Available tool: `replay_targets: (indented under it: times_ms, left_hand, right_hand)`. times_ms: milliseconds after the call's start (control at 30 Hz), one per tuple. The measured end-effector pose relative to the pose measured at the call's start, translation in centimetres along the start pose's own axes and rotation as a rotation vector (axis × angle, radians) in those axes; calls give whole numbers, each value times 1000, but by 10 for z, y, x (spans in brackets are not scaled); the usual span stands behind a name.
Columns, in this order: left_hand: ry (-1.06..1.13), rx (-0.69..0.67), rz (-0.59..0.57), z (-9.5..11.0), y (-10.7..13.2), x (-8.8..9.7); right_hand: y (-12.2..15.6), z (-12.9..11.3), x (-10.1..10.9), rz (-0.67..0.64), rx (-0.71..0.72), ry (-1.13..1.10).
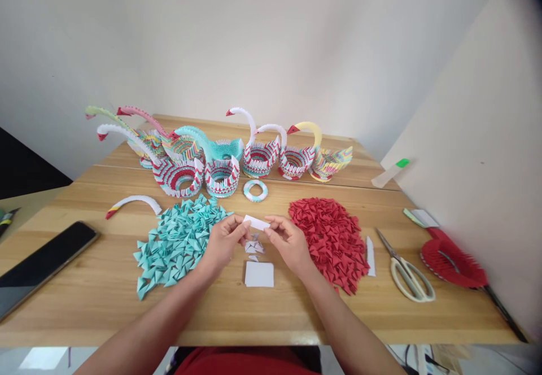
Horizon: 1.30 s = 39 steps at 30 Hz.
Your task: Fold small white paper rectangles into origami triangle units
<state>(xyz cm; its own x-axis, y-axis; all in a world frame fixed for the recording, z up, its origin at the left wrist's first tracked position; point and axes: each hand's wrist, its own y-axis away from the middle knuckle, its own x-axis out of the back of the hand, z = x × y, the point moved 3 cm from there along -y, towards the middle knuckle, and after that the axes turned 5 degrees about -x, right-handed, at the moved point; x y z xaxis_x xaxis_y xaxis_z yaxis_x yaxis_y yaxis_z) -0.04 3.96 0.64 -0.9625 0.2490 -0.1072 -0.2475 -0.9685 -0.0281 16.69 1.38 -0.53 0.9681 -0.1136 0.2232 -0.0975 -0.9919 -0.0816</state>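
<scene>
My left hand and my right hand pinch the two ends of a small white paper strip just above the wooden table. Under the strip lie a few folded white paper triangles and a small stack of white paper rectangles. A heap of teal folded triangles lies left of my left hand. A heap of red folded triangles lies right of my right hand.
Several modular paper swans stand across the table's far side, with a small ring and a loose white swan neck before them. A phone lies left. Scissors, a red fan and a glue stick lie right.
</scene>
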Motion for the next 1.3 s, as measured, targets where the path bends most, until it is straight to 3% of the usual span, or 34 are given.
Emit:
replay_targets:
  times_ms: [200, 567, 733, 867, 1067, 1300]
  left_hand:
    - [44, 18, 30, 0, 0, 1]
    - [100, 93, -130, -10, -1, -2]
    - [113, 131, -244, -10, -1, -2]
    - [45, 149, -242, -13, -2, -3]
    - [-209, -51, -157, -8, -1, 0]
    - [-550, -309, -222, -1, 5, -5]
  right_hand:
    - [-1, 2, 0, 4, -1, -2]
    - [3, 0, 3, -109, 118, 18]
    - [2, -11, 6, -72, 353, 171]
    - [1, -18, 4, -114, 560, 272]
    - [1, -19, 6, -55, 601, 359]
    - [2, -15, 6, -45, 370, 197]
